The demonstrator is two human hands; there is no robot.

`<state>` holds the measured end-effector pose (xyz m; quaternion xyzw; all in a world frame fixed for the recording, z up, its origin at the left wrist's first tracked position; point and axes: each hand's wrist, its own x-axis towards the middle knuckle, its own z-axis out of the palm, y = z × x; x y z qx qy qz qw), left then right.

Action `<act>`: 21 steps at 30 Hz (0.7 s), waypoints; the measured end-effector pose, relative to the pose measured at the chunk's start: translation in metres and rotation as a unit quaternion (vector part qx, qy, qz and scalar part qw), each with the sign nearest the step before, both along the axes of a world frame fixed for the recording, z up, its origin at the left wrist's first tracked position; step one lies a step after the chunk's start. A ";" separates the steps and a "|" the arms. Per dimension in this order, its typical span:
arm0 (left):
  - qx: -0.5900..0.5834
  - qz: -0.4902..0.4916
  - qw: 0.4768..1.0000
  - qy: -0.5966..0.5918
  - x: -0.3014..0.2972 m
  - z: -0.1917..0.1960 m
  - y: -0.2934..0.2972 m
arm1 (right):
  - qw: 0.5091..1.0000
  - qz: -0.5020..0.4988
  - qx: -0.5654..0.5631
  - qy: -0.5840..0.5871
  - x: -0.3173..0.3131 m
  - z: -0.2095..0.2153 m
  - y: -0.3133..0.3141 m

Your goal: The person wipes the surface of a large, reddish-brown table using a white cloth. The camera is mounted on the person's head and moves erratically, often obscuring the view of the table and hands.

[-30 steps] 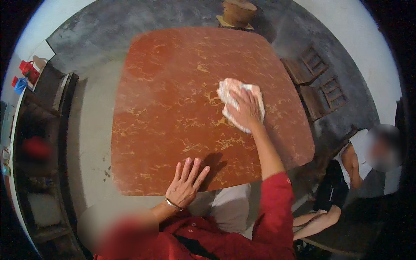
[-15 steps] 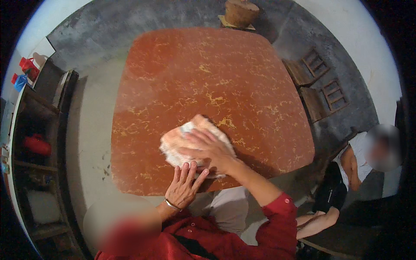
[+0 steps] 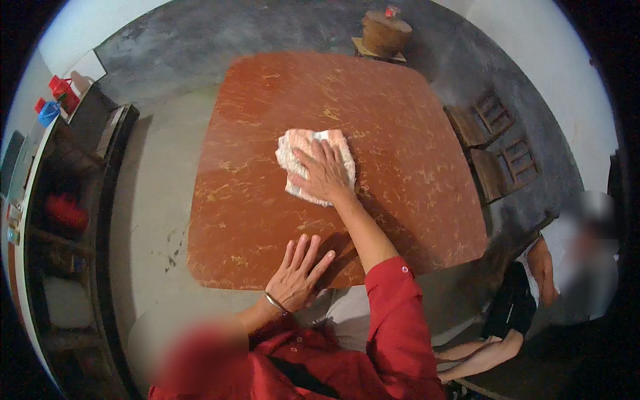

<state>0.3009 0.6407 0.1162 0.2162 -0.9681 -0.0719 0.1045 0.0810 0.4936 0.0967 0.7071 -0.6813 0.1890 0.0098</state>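
Note:
A pale pink and white towel [image 3: 289, 162] lies spread on the reddish-brown, gold-veined table [image 3: 260, 113], left of its centre line. My right hand [image 3: 325, 175] presses flat on top of the towel, fingers stretched and apart, with the arm reaching out over the tabletop. Part of the towel is hidden under the palm. At the table's near edge is my left hand [image 3: 298, 273], holding nothing, its fingers extended over the tabletop and its palm down. A bangle circles the left wrist.
Two wooden chairs [image 3: 490, 175] stand along the table's right side. A person [image 3: 543, 270] sits at the lower right. A dark shelf cabinet [image 3: 67, 237] lines the left, with a red container [image 3: 63, 93] and a blue one [image 3: 48, 112] on top. A round wooden block [image 3: 385, 37] stands beyond the far edge.
My right hand has slid the towel away from me, from near the front edge toward the table's middle. The left hand stays near the front edge, now apart from the towel.

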 end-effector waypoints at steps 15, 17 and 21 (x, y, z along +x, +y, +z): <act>-0.025 0.088 0.995 -0.036 -0.089 0.003 -0.142 | 0.775 -0.017 -0.192 -0.602 0.047 0.024 0.207; -0.003 0.089 0.994 -0.066 -0.100 0.005 -0.143 | 0.772 0.002 -0.176 -0.611 0.065 -0.001 0.233; -0.049 0.129 0.988 -0.063 -0.065 -0.006 -0.180 | 0.890 0.117 -0.194 -0.397 0.082 -0.007 0.249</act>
